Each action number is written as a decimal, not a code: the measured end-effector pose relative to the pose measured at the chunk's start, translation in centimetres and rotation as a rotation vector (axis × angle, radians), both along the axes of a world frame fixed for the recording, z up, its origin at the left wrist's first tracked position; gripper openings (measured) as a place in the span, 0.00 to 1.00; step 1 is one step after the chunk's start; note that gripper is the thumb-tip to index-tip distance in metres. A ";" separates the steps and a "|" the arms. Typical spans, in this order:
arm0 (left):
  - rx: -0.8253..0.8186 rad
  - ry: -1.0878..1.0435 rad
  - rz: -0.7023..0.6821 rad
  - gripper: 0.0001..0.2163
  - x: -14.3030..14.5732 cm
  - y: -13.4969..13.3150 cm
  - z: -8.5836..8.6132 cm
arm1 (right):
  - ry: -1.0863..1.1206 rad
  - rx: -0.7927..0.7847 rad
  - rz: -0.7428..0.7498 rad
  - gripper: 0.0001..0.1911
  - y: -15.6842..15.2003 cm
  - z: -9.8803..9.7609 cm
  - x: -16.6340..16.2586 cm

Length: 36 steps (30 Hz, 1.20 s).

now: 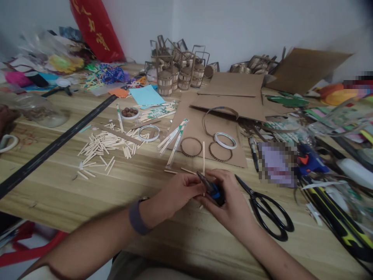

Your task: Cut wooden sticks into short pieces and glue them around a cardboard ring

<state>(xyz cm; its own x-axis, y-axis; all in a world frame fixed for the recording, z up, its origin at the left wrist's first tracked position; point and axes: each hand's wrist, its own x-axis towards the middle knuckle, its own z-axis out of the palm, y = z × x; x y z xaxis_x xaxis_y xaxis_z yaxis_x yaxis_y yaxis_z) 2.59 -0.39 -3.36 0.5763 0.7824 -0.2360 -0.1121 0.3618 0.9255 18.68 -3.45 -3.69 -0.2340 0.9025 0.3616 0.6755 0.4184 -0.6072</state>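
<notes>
My right hand (231, 196) is wrapped around a pair of pliers (215, 191) with dark jaws and blue on the handles. Fingers pinched, my left hand (183, 190) holds a thin wooden chopstick (203, 155) upright at the jaws; whether the jaws touch it cannot be made out. Two loose stick pieces (188, 170) lie just beyond my hands. To the right of my right hand rest black-handled scissors (265, 212). Ahead are two corrugated cardboard rings (191, 147) on a cardboard sheet (239, 151), with a roll of tape (225, 140) overlapping one.
Short cut sticks (100, 146) are heaped on the left, near paper-wrapped chopsticks (175, 136) and another tape roll (149, 133). Small striped baskets (165, 83) stand at the back. A dark strip (58, 144) crosses the table. Another person's hand (7, 116) shows at the left edge. Clutter covers the right side.
</notes>
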 end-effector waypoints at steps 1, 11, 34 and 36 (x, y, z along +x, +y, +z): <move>0.013 0.012 -0.007 0.08 -0.1 0.0 0.0 | 0.012 -0.025 -0.008 0.24 0.0 0.1 0.0; 0.114 0.152 -0.134 0.12 -2.3 1.2 1.6 | 0.250 -0.754 -0.009 0.14 -1.2 4.3 3.5; -0.053 0.072 -0.401 0.08 -1.9 0.2 0.6 | 0.218 -1.257 0.130 0.11 -0.5 6.0 1.8; -0.053 0.075 -0.399 0.08 -1.9 0.2 0.6 | 0.216 -1.248 0.163 0.09 -0.4 5.9 1.7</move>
<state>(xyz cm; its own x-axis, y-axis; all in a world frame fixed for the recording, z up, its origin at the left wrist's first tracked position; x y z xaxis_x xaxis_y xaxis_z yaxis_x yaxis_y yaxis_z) 0.73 -0.19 -2.76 0.8118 0.4866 -0.3229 0.1136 0.4108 0.9046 20.38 -3.82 2.26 -0.4161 0.6226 -0.6627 0.5092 -0.4443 -0.7371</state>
